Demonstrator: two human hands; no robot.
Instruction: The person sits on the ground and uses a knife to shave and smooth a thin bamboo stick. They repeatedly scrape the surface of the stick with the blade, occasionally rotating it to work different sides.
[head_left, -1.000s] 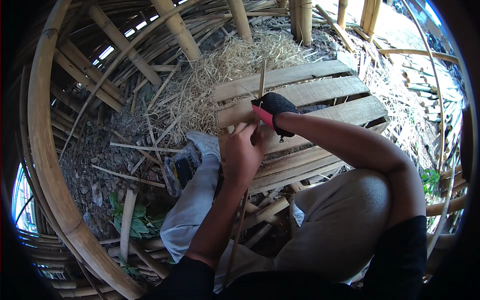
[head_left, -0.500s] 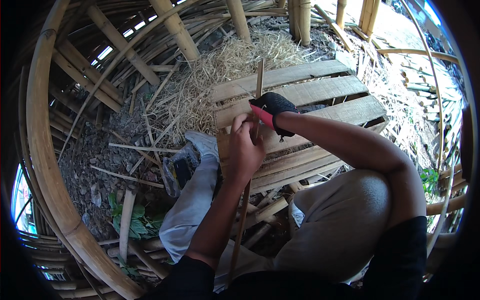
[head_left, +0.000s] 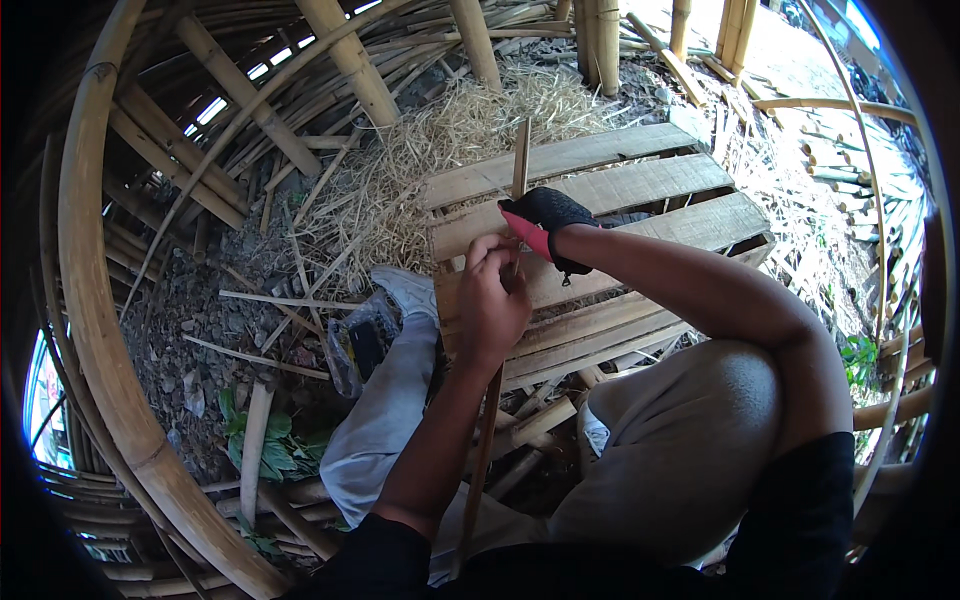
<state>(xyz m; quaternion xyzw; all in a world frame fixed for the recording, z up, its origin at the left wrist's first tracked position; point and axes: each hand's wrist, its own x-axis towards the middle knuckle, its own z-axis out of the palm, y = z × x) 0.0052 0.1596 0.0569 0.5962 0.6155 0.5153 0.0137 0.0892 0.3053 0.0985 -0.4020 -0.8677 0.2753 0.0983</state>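
A long, narrow bamboo strip point(head_left: 481, 455) runs from my lap up over the slatted wooden crate point(head_left: 640, 185). My bare left hand point(head_left: 492, 305) is closed round the strip above the crate's near left part. Just beyond it, touching or nearly touching its fingertips, my right hand point(head_left: 545, 222) wears a black glove with a pinkish-red palm side and is closed round the same strip. The strip's upper end point(head_left: 521, 155) sticks up past the glove. The fingers of the gloved hand are mostly hidden by its back.
Dry straw point(head_left: 430, 150) lies behind and left of the crate. On the stony ground at left are thin bamboo slats point(head_left: 258, 358), a clear plastic bag point(head_left: 345, 365) with something dark, and green leaves point(head_left: 275, 445). A thick curved bamboo pole point(head_left: 90, 300) rises at far left.
The fingertips of my left hand have shifted slightly up and right, closer to the glove. The right hand and the strip stay almost in place.
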